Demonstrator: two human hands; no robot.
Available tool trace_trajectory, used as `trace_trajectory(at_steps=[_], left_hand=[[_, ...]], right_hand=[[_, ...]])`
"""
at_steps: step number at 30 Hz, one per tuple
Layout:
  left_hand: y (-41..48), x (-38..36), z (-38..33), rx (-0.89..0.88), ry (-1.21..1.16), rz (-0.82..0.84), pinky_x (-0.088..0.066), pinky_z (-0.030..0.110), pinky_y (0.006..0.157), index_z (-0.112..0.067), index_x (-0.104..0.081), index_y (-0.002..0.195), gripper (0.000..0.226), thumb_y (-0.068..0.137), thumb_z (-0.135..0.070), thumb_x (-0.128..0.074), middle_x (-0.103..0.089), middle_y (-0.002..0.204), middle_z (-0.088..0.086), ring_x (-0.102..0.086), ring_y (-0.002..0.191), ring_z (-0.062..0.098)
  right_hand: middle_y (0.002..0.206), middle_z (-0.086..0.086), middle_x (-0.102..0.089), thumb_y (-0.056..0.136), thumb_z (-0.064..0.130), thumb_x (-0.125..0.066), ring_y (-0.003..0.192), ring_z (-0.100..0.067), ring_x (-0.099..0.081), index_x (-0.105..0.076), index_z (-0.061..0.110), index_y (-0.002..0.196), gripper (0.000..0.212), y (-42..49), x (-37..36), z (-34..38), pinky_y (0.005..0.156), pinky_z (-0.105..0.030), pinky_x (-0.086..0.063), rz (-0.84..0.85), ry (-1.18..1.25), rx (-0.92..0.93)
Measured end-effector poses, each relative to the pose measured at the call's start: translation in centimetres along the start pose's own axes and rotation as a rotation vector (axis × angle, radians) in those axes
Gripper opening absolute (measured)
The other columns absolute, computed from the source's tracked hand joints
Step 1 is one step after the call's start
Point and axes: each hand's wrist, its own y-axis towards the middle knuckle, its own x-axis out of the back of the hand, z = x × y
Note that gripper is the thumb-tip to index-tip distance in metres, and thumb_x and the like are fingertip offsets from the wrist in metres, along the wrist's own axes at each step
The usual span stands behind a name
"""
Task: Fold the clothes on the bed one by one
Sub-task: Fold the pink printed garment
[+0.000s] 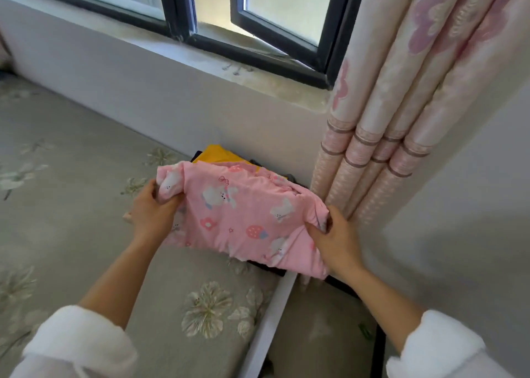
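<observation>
A folded pink garment printed with white bunnies and strawberries is held flat between both hands at the bed's far right corner. My left hand grips its left edge, fingers curled round the cloth. At the right end, my right hand grips the bunched cloth. Under and behind the pink garment lies a pile of clothes, with a yellow piece and dark pieces showing. The bed has a grey-green sheet with pale flowers.
A white wall with a window sill and a dark-framed window, one pane ajar, runs behind the bed. A pink flowered curtain hangs at the right, close to my right hand. The bed's white edge borders a narrow floor gap.
</observation>
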Motion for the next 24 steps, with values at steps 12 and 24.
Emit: trace_trajectory(at_steps=[12, 24], left_hand=[[21.0, -4.8, 0.5, -0.064, 0.296, -0.033, -0.037, 0.04, 0.093, -0.029, -0.059, 0.119, 0.038, 0.082, -0.037, -0.055, -0.068, 0.103, 0.003, -0.059, 0.099, 0.027], [22.3, -12.6, 6.6, -0.052, 0.702, 0.306, 0.0, 0.058, 0.112, -0.027, -0.015, 0.152, 0.055, 0.1, -0.04, -0.029, -0.001, 0.16, 0.008, 0.005, 0.147, 0.022]], right_hand=[[0.087, -0.002, -0.063, 0.082, 0.02, -0.068, 0.083, -0.022, -0.06, -0.057, 0.012, 0.094, 0.018, 15.7, -9.0, 3.3, 0.073, -0.034, -0.047, -0.02, 0.147, -0.257], [0.15, -0.014, -0.026, 0.087, 0.029, -0.06, 0.136, -0.032, -0.03, -0.021, 0.01, 0.147, 0.074, 19.4, -14.1, 0.2, 0.106, -0.044, -0.031, 0.107, -0.296, -0.398]])
